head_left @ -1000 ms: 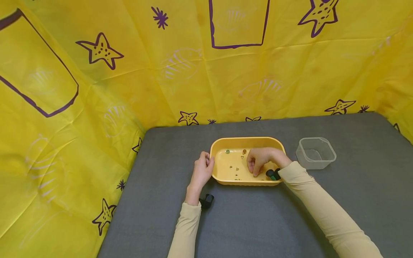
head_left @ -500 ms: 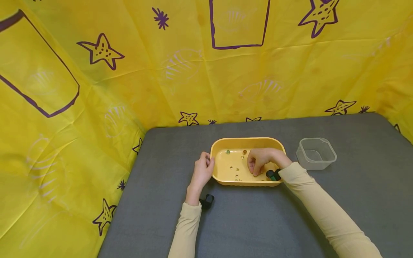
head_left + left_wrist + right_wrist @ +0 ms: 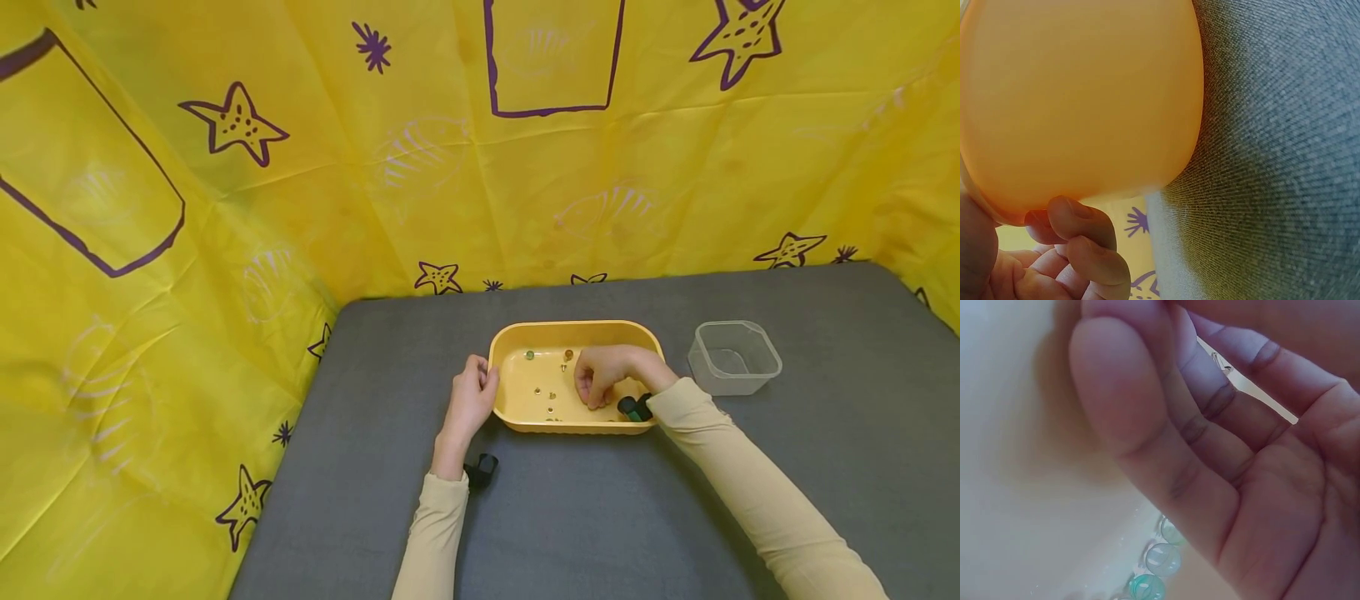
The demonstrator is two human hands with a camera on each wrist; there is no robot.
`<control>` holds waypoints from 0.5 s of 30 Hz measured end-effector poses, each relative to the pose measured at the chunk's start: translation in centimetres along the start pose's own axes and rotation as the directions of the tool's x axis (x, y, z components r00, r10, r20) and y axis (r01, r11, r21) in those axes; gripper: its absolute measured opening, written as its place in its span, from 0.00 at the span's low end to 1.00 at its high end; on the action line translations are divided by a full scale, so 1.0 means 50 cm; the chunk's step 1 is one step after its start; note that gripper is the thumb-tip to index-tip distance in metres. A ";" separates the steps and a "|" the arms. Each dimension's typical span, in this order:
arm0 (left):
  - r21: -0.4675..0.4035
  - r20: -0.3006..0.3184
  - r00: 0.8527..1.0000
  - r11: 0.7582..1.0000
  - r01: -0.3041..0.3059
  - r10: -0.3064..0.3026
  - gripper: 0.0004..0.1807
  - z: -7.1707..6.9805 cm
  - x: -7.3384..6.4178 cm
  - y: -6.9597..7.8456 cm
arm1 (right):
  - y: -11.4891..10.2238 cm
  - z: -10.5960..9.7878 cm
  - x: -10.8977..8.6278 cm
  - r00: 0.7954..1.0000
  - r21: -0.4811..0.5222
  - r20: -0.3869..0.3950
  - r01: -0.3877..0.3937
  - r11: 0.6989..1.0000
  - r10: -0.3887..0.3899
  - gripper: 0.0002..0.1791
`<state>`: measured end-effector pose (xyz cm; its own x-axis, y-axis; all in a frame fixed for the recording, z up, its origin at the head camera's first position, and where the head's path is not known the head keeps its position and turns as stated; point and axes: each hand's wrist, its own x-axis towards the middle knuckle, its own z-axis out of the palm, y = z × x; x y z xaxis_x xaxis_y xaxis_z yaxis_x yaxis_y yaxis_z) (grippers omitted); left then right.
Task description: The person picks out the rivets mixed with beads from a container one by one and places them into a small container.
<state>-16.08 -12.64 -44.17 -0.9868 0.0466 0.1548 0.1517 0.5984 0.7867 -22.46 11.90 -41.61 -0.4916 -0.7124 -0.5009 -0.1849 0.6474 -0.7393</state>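
A yellow oblong tub (image 3: 540, 336) stands on the grey table, with my left hand (image 3: 472, 396) at its left end. In the left wrist view, my thumb and curled fingers (image 3: 1088, 250) pinch the rim. My right hand (image 3: 600, 375) reaches into the tub's right half, fingers curled and tips down at the floor. Whether something small is between the fingertips is hidden. A green marble (image 3: 529, 355), an orange marble (image 3: 568, 355) and several tiny gold-coloured pieces (image 3: 552, 396) lie to its left. Several clear and teal marbles (image 3: 1163, 559) show below the right hand in its wrist view.
A clear plastic container (image 3: 731, 383) stands right of the tub, apart from it. The grey tabletop (image 3: 585, 517) runs in front, and a yellow patterned cloth (image 3: 420, 217) hangs behind and to the left.
Both hands and the tub stay in nearly the same place. The right hand's fingertips shift only slightly at the tub's floor.
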 end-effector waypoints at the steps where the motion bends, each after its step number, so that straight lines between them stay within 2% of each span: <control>1: 0.001 -0.001 1.000 1.000 -0.001 0.001 0.07 0.000 0.000 0.000 | 0.000 0.000 0.000 1.000 -0.002 0.000 0.001 1.000 -0.001 0.02; 15: 0.015 -0.008 1.000 1.000 -0.014 0.014 0.07 0.002 -0.001 -0.002 | 0.004 0.000 -0.003 1.000 -0.014 -0.026 0.004 1.000 -0.004 0.02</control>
<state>-16.05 -12.62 -44.32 -0.9841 0.0491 0.1708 0.1650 0.6093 0.7756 -22.42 12.16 -41.68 -0.5125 -0.7079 -0.4861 -0.1989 0.6486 -0.7347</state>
